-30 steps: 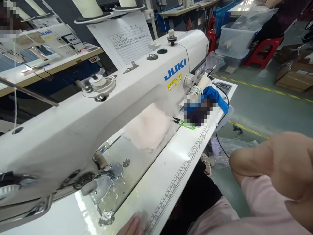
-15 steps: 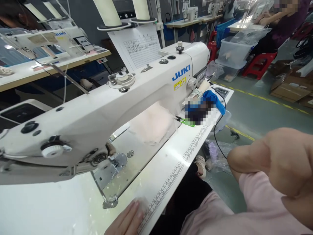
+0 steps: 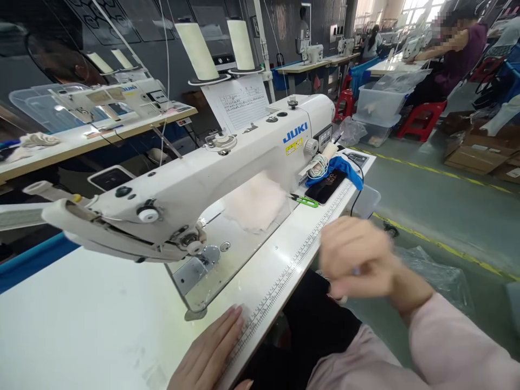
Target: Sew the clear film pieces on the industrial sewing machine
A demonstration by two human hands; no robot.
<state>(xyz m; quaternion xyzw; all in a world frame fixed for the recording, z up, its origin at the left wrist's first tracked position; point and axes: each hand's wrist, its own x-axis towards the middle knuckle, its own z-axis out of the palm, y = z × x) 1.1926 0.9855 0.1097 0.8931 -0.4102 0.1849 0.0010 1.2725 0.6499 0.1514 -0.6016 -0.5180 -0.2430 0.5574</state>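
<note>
My left hand (image 3: 211, 349) lies flat on the white table by the front edge, beside the printed ruler strip (image 3: 276, 295), its fingers stretched out. Over the edge at the right, my right hand (image 3: 357, 260) hangs in the air, fingers curled and blurred; a small bluish spot shows in the curl, too small to name. A white sewing machine (image 3: 260, 146) stands across the table. Pale pink fabric pieces (image 3: 258, 203) lie under its arm. Green thread snips (image 3: 305, 201) and a black phone (image 3: 325, 187) rest near its right end.
A blue cloth (image 3: 345, 165) and a coil of pale cord (image 3: 317, 166) sit behind the phone. Thread cones (image 3: 197, 51) and a written sheet (image 3: 239, 105) stand behind the machine. Clear bins (image 3: 382, 103), a red stool (image 3: 422, 122) and a seated person (image 3: 459, 54) are farther right.
My right hand has moved left and away from the camera, toward the table edge. The left hand stays flat on the table. The view has shifted, showing more of the machine's left end.
</note>
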